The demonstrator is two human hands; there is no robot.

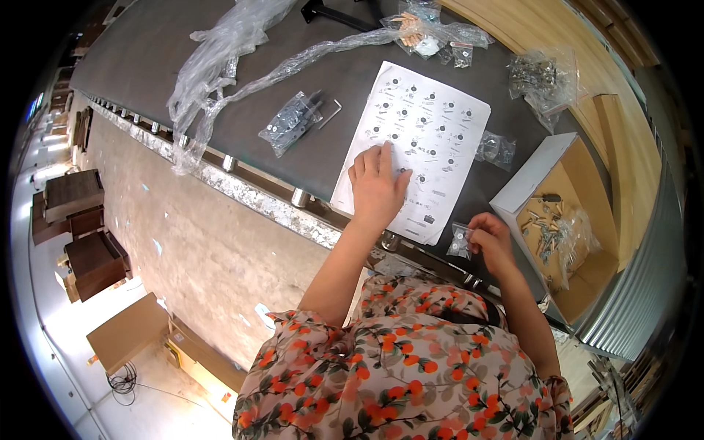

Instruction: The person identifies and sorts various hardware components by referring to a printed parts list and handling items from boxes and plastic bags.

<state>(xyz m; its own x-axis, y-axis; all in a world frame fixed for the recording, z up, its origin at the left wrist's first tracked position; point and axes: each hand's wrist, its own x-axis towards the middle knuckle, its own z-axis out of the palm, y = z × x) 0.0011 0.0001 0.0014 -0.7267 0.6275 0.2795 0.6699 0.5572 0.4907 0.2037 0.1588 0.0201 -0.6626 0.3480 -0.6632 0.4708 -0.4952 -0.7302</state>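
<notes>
Flowered clothing (411, 367) lies nearest in the head view; the left hand (378, 187), loosely spread, grasping nothing, rests on a printed sheet (433, 110). The right hand (493, 238), fingers curled, pinches a small clear bag (459, 243) just beside the sheet. Checking seems in hand, the next move calling for a steady pinch.

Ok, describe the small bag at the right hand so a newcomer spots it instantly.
On the dark table, find the white printed sheet. Right of its bottom corner, the right hand pinches a small clear bag, the only bag being held.
</notes>
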